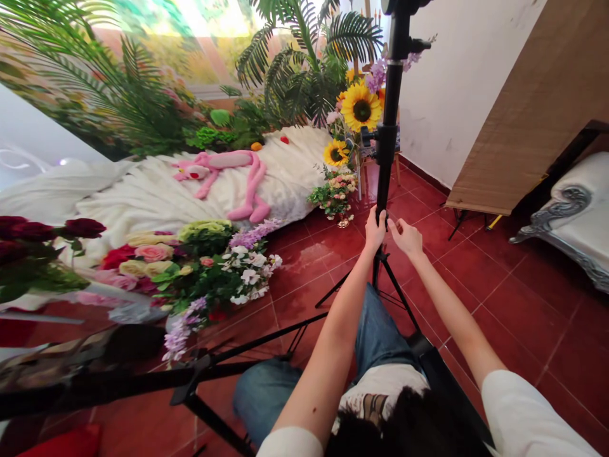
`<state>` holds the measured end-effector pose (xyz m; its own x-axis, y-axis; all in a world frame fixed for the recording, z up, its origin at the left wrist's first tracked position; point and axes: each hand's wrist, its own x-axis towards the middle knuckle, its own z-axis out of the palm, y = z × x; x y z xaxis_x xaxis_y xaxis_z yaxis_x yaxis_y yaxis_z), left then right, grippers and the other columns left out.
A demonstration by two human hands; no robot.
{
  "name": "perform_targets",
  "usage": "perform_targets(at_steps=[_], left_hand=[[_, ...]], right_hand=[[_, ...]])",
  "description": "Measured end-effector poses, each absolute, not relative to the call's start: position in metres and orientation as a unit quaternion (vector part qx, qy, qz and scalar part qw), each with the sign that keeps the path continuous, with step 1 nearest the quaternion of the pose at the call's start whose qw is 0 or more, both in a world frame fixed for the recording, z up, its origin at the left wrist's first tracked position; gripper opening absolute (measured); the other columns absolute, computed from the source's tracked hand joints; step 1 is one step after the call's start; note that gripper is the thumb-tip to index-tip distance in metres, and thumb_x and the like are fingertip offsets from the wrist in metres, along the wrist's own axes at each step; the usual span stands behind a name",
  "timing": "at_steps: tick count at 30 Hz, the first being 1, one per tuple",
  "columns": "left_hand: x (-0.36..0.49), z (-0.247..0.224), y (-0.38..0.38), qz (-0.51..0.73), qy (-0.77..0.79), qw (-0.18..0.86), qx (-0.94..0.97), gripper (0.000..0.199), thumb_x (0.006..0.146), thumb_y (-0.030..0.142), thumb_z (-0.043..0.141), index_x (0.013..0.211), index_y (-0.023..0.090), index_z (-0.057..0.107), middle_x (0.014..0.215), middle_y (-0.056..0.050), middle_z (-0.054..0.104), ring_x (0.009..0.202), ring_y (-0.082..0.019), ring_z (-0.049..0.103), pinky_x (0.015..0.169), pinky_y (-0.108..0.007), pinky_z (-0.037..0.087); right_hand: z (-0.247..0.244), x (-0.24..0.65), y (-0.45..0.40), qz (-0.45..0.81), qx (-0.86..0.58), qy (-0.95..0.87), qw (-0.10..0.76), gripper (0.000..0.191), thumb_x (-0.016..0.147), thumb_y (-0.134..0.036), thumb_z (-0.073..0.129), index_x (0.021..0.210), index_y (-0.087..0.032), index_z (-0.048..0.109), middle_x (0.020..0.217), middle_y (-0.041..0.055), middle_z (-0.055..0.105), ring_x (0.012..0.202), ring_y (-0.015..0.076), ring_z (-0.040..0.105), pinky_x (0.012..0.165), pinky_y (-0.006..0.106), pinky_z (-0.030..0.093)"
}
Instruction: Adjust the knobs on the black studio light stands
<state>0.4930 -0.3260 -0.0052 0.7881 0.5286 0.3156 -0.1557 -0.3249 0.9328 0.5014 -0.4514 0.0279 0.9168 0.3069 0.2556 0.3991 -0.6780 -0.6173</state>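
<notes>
A black light stand (pixel 389 120) rises upright in front of me, its tripod legs spread on the floor. My left hand (pixel 375 230) is wrapped round the lower part of its pole. Close beside it on the right, my right hand (pixel 406 237) is closed, thumb and fingertips pinched at a small knob on the pole's collar. The fingers mostly cover that knob. Higher up, the pole has another clamp collar (pixel 386 143) with a knob sticking out to the left.
A white draped bed (pixel 295 171) on the left carries a pink plush toy (pixel 238 162). Artificial flowers (pixel 204 260) and sunflowers (pixel 361 109) stand around it. Another black tripod (pixel 195 381) lies across the lower left. A brown backdrop (pixel 518 114) and a white ornate sofa (pixel 575 209) are right.
</notes>
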Motion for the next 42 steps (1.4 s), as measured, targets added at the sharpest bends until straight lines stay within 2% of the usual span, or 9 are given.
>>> perform_targets(at_steps=[4, 7, 10, 14, 17, 22, 26, 31, 42], left_hand=[[0.492, -0.005, -0.326, 0.298, 0.125, 0.574, 0.752, 0.043, 0.1, 0.048, 0.042, 0.132, 0.023, 0.055, 0.117, -0.008, 0.069, 0.103, -0.017, 0.066, 0.097, -0.03, 0.049], [0.492, -0.004, -0.326, 0.288, 0.128, 0.575, 0.755, 0.044, 0.1, 0.047, 0.041, 0.134, 0.023, 0.054, 0.117, -0.008, 0.069, 0.103, -0.017, 0.066, 0.097, -0.03, 0.05], [0.492, -0.004, -0.326, 0.282, 0.13, 0.574, 0.757, 0.045, 0.1, 0.049, 0.04, 0.134, 0.023, 0.053, 0.115, -0.008, 0.07, 0.101, -0.017, 0.066, 0.096, -0.031, 0.05], [0.493, -0.005, -0.326, 0.294, 0.133, 0.563, 0.761, 0.048, 0.099, 0.053, 0.04, 0.134, 0.023, 0.053, 0.12, -0.008, 0.068, 0.108, -0.016, 0.065, 0.1, -0.03, 0.048], [0.493, -0.005, -0.326, 0.296, 0.127, 0.566, 0.759, 0.051, 0.099, 0.055, 0.038, 0.134, 0.021, 0.052, 0.119, -0.009, 0.068, 0.107, -0.016, 0.066, 0.099, -0.029, 0.049], [0.492, -0.005, -0.327, 0.295, 0.132, 0.566, 0.758, 0.053, 0.098, 0.057, 0.039, 0.133, 0.02, 0.053, 0.119, -0.01, 0.068, 0.105, -0.016, 0.067, 0.099, -0.029, 0.048], [0.494, -0.009, -0.326, 0.304, 0.118, 0.573, 0.752, 0.049, 0.099, 0.053, 0.04, 0.137, 0.023, 0.051, 0.122, -0.009, 0.068, 0.109, -0.016, 0.065, 0.1, -0.03, 0.048], [0.497, -0.015, -0.324, 0.303, 0.109, 0.587, 0.742, 0.049, 0.099, 0.051, 0.042, 0.139, 0.023, 0.049, 0.127, -0.009, 0.065, 0.114, -0.017, 0.063, 0.103, -0.03, 0.046], [0.496, -0.01, -0.319, 0.269, 0.092, 0.636, 0.718, 0.036, 0.096, 0.05, 0.047, 0.114, 0.02, 0.057, 0.102, -0.005, 0.066, 0.091, -0.012, 0.062, 0.087, -0.023, 0.05]], right_hand=[[0.032, 0.508, -0.445, -0.084, -0.905, -0.218, 0.355, 0.048, 0.096, -0.056, 0.041, 0.07, -0.022, 0.062, 0.074, 0.0081, 0.07, 0.073, 0.0232, 0.066, 0.067, 0.031, 0.042], [0.027, 0.514, -0.437, 0.02, -0.85, -0.17, 0.498, 0.051, 0.094, -0.055, 0.042, 0.058, -0.022, 0.055, 0.055, 0.0049, 0.06, 0.056, 0.0184, 0.058, 0.059, 0.028, 0.041], [0.022, 0.514, -0.43, 0.214, -0.711, -0.087, 0.664, 0.05, 0.093, -0.054, 0.043, 0.054, -0.023, 0.045, 0.044, -0.0016, 0.047, 0.037, 0.01, 0.035, 0.045, 0.024, 0.033], [0.019, 0.509, -0.424, 0.312, -0.585, -0.048, 0.747, 0.043, 0.096, -0.047, 0.039, 0.06, -0.023, 0.038, 0.047, -0.0059, 0.045, 0.035, 0.0068, 0.022, 0.04, 0.021, 0.024], [0.019, 0.508, -0.428, 0.213, -0.695, -0.064, 0.684, 0.044, 0.097, -0.048, 0.036, 0.061, -0.024, 0.042, 0.052, -0.0024, 0.052, 0.041, 0.0099, 0.035, 0.045, 0.023, 0.03], [0.023, 0.501, -0.447, -0.061, -0.858, -0.134, 0.491, 0.044, 0.086, -0.067, 0.055, 0.079, -0.024, 0.057, 0.076, 0.004, 0.069, 0.072, 0.0198, 0.063, 0.065, 0.028, 0.043], [0.027, 0.493, -0.452, -0.097, -0.891, -0.176, 0.408, 0.045, 0.084, -0.069, 0.058, 0.089, -0.024, 0.059, 0.083, 0.0046, 0.072, 0.077, 0.0218, 0.066, 0.064, 0.028, 0.042], [0.029, 0.496, -0.449, -0.13, -0.896, -0.207, 0.371, 0.044, 0.09, -0.066, 0.053, 0.083, -0.023, 0.056, 0.086, 0.0067, 0.071, 0.081, 0.0222, 0.065, 0.064, 0.028, 0.039], [0.021, 0.501, -0.444, -0.15, -0.918, -0.265, 0.256, 0.047, 0.102, -0.054, 0.034, 0.093, -0.017, 0.06, 0.093, 0.0157, 0.072, 0.085, 0.0261, 0.067, 0.066, 0.03, 0.039]])
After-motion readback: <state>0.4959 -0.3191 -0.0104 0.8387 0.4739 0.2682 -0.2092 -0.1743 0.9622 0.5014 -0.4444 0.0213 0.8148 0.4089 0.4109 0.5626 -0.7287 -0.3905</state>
